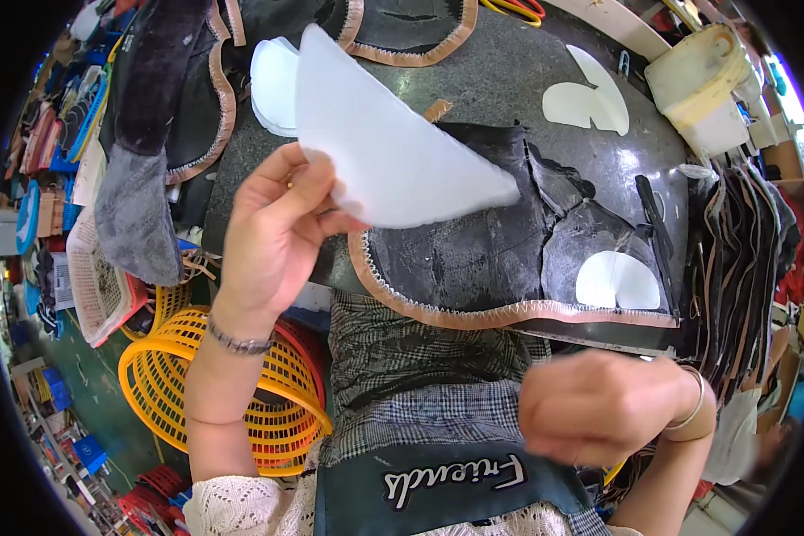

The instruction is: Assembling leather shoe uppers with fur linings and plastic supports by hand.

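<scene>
My left hand (281, 214) is raised over the near edge of the table, its thumb and fingers pinching a thin white rounded-triangle sheet piece (402, 152) by its lower left corner. Behind that piece is a white rounded piece (274, 85). In front of my apron, my right hand (607, 406) is curled like a fist and smeared by motion; whether anything is inside cannot be seen. Beneath the white sheet lies a black panel (456, 259) with a tan, zigzag-stitched border. A white notched oval piece (616, 280) rests on its right end.
On the dark table (473, 85) lies a white notched cutout (590, 98). A stained whitish tub (697, 85) stands far right, above a stack of black pieces (732, 250). At left hangs a grey fuzzy piece (138, 214); yellow baskets (170, 357) sit below.
</scene>
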{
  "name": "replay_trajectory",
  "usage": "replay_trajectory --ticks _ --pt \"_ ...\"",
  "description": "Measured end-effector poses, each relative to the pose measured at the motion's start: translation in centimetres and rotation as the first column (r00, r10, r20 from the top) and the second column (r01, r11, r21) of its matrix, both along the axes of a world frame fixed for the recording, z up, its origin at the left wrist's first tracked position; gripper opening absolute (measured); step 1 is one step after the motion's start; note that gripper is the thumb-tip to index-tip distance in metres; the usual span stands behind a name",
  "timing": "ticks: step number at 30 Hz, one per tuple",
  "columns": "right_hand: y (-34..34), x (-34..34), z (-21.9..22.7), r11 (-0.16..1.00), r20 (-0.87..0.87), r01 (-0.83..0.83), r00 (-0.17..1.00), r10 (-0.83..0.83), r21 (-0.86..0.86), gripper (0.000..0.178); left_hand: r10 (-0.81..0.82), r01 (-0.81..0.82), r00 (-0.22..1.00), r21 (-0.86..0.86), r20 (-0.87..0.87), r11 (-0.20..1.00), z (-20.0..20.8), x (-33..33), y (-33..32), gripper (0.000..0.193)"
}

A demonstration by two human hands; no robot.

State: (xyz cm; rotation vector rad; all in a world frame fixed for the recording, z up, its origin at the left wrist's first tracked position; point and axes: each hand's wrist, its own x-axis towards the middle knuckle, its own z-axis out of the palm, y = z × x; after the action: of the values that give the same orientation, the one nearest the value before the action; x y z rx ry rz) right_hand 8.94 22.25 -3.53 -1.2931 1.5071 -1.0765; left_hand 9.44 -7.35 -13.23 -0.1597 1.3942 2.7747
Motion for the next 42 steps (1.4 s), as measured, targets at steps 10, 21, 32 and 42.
replay_trajectory --ticks 10,21,32,42 --pt "-4.6 -0.5 -3.9 0.645 -0.13 0.747 0.664 -0.736 0.164 0.05 -0.056 0.109 0.991 -0.47 0.126 0.876 1.5 1.1 2.5 0.03" --pt "-3.0 1.3 -3.9 0.886 -0.863 0.453 0.482 -0.15 0.099 0.015 -0.353 -0.1 0.93 -0.995 -0.103 0.027 2.4 0.8 2.8 0.013" --pt "0.8 -0.1 -5.0 0.558 -0.34 0.803 0.476 -0.811 -0.208 0.011 -0.584 0.201 0.807 -0.972 0.093 0.124 4.4 -14.4 9.7 0.025" --pt "0.1 -2.5 -4.4 0.316 0.572 0.944 0.207 -0.794 0.098 0.023 -0.26 0.194 0.965 -0.714 0.018 0.673 9.0 -3.1 10.4 0.021"
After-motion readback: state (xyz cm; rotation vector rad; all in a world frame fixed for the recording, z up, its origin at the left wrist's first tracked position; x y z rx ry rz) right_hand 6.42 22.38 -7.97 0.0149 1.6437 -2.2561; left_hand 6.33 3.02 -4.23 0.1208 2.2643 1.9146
